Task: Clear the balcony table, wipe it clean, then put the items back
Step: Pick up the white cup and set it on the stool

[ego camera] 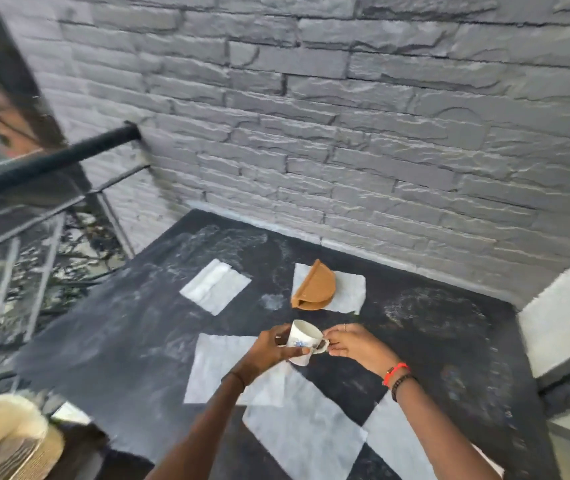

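Note:
A white cup with a blue flower print is held just above the dusty black table. My left hand grips its body from the left, and my right hand pinches its handle from the right. Behind it a brown half-round napkin holder rests on a white napkin. Another napkin, folded, lies to the left. Several larger white napkins are spread on the table under my arms.
A grey brick wall runs along the table's far edge. A black railing borders the left side. A straw hat lies at the lower left. A white ledge stands at the right.

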`<action>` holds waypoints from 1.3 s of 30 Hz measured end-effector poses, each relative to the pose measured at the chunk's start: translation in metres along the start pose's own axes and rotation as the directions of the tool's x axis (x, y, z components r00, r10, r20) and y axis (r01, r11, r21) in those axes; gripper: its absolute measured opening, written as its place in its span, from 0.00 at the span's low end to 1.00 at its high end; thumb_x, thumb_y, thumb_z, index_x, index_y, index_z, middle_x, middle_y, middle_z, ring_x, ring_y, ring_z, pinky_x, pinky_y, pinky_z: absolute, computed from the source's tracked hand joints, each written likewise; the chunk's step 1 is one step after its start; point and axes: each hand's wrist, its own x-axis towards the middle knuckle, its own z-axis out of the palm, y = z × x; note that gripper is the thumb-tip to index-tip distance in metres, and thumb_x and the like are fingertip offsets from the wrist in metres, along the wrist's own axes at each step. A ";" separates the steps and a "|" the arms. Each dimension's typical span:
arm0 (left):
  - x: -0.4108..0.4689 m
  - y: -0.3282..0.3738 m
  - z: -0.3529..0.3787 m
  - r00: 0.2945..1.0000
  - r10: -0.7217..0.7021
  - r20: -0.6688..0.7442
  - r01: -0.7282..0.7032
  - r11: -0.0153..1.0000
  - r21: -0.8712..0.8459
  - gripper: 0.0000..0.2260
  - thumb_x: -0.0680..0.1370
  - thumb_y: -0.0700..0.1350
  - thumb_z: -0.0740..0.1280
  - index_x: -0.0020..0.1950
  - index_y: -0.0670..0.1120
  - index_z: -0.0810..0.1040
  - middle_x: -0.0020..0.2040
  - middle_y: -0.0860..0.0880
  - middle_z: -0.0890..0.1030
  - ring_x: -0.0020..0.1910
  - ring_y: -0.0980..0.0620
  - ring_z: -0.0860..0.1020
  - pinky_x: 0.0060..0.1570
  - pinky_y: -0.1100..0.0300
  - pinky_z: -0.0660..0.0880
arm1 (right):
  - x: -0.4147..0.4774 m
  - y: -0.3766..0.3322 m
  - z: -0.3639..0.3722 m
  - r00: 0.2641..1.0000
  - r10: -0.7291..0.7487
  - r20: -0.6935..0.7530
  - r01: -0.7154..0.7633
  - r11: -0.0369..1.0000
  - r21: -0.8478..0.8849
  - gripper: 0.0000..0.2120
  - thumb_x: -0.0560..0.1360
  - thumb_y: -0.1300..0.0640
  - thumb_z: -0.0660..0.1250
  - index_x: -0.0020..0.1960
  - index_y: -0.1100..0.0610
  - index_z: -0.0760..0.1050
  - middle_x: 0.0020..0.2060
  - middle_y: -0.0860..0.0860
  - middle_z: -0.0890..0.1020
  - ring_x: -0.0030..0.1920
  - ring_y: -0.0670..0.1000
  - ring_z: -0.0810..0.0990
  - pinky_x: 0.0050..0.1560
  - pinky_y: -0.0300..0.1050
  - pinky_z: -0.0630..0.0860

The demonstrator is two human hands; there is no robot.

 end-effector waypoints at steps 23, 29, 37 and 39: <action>-0.396 -0.211 -0.205 0.832 -0.242 -0.500 0.160 0.966 -0.202 0.23 0.72 0.36 0.74 0.66 0.45 0.72 0.59 0.54 0.79 0.53 0.71 0.78 0.56 0.71 0.74 | -0.048 0.121 0.469 0.879 0.073 0.472 0.346 0.582 -0.735 0.08 0.69 0.60 0.69 0.37 0.65 0.81 0.30 0.53 0.77 0.33 0.47 0.74 0.36 0.39 0.68; -0.411 -0.295 -0.209 0.567 -0.344 -0.748 0.192 0.939 -0.286 0.23 0.76 0.39 0.71 0.70 0.42 0.70 0.67 0.49 0.74 0.60 0.57 0.75 0.49 0.76 0.72 | -0.013 0.181 0.522 0.923 0.045 0.382 0.303 0.525 -0.795 0.05 0.69 0.58 0.71 0.40 0.60 0.83 0.36 0.55 0.82 0.39 0.49 0.76 0.38 0.38 0.67; -0.403 -0.360 -0.218 0.291 -0.362 -0.886 0.167 0.931 -0.325 0.12 0.80 0.36 0.64 0.63 0.42 0.76 0.61 0.45 0.78 0.59 0.51 0.76 0.52 0.70 0.72 | 0.041 0.246 0.558 0.981 -0.054 0.184 0.182 0.558 -0.810 0.08 0.70 0.58 0.68 0.41 0.64 0.79 0.45 0.63 0.83 0.47 0.62 0.80 0.39 0.45 0.68; -0.397 -0.376 -0.223 0.257 -0.369 -0.893 0.134 0.929 -0.345 0.11 0.80 0.36 0.62 0.62 0.43 0.77 0.60 0.46 0.79 0.58 0.51 0.76 0.51 0.70 0.72 | 0.056 0.265 0.565 0.982 -0.066 0.177 0.184 0.547 -0.817 0.08 0.70 0.58 0.68 0.43 0.63 0.80 0.47 0.62 0.83 0.49 0.63 0.80 0.39 0.45 0.69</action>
